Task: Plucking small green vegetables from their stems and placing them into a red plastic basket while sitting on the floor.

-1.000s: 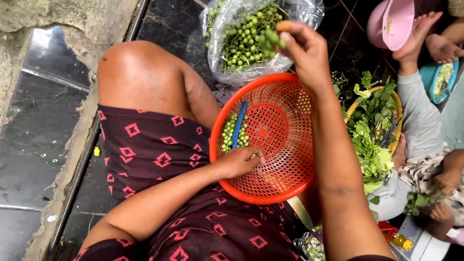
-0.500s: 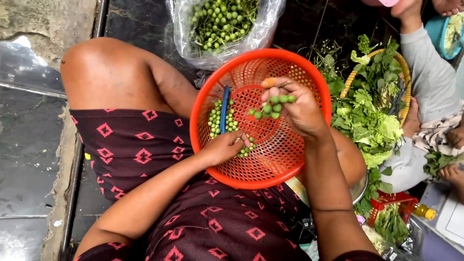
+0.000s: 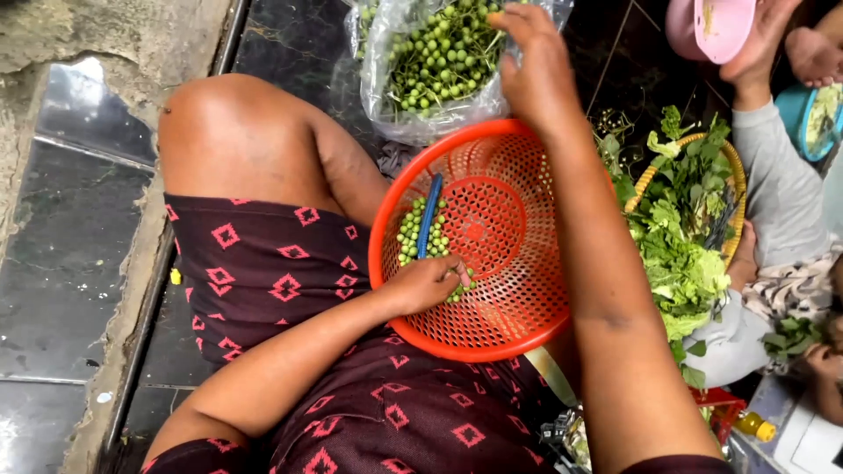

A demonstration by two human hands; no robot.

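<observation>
My right hand [image 3: 536, 75] is now reaching back into the plastic bag [image 3: 386, 96] of green berries [image 3: 439, 53], its fingers closing there. My left hand [image 3: 426, 283] is staying in the orange basket [image 3: 518, 325], fingers curled over picked berries [image 3: 409, 237].

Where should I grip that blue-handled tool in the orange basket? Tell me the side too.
Grip the blue handle at its upper end, coming from above. It lies along the orange basket wall, that end clear of the green berries; the left hand crowds the lower end.

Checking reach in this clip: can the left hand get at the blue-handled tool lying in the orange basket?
Probably yes. The left hand rests inside the orange basket on the green berries, just below the blue-handled tool, with nothing between them.
</observation>
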